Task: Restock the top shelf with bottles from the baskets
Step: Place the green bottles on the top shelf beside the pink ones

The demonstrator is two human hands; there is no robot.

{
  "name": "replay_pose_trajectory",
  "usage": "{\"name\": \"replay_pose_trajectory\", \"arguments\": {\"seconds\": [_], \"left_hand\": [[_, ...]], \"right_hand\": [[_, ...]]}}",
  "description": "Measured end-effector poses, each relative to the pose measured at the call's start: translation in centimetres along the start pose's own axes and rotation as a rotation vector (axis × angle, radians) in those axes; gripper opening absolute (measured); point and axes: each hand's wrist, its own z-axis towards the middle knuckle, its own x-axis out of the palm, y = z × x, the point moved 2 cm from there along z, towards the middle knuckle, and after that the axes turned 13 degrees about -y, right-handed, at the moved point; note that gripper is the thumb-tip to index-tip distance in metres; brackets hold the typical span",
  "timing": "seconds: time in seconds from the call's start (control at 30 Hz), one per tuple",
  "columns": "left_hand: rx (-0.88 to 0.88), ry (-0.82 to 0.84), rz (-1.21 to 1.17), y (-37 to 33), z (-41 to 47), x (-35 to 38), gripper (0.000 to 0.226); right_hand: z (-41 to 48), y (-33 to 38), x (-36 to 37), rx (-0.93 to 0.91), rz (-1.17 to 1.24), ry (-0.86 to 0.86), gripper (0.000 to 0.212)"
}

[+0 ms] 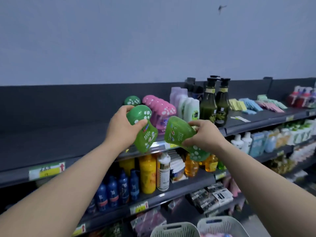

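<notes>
Left grip (121, 127) clasps a green bottle (143, 132) cap-up; right grip (205, 134) clasps a second bottle (177, 134) cap-down. Both are held at the near edge of the top shelf (51, 127). Risk: the inverted bottle, set down unturned, may topple into the pink bottles (160, 108) just beyond.

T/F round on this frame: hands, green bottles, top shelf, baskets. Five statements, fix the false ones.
1. The left hand holds the left green bottle, the right hand the right green bottle. True.
2. The right green bottle is cap-up. False: its paw-print cap points down.
3. Pink bottles stand right of a green-capped bottle on the top shelf. True.
4. The olive pump bottles stand on the second shelf. False: they stand on the top shelf.
5. No baskets show. False: two pale baskets sit at the bottom edge.
</notes>
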Motion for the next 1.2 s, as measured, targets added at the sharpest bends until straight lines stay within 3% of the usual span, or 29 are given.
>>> {"name": "replay_pose_trajectory", "arguments": {"seconds": [0.13,0.3,0.6,1.0,1.2], "left_hand": [[-0.013,-0.015,-0.015,1.5,4.7,0.0,0.047],[-0.022,0.038,-0.034,4.3,11.3,2.4,0.039],[-0.099,0.186,-0.011,12.1,21.6,10.1,0.053],[-0.035,0.203,0.011,17.3,25.1,16.3,0.063],[0.099,0.177,0.198,17.5,25.2,15.9,0.058]], "right_hand": [[3.2,2.9,1.7,-0.130,-0.077,-0.036,0.076],[8.5,6.0,3.9,-0.148,-0.123,-0.070,0.055],[18.5,11.0,7.4,-0.208,-0.247,-0.066,0.052],[25.4,11.6,11.1,-0.200,-0.282,-0.087,0.064],[25.8,12.1,11.0,-0.152,-0.332,-0.063,0.065]]}}
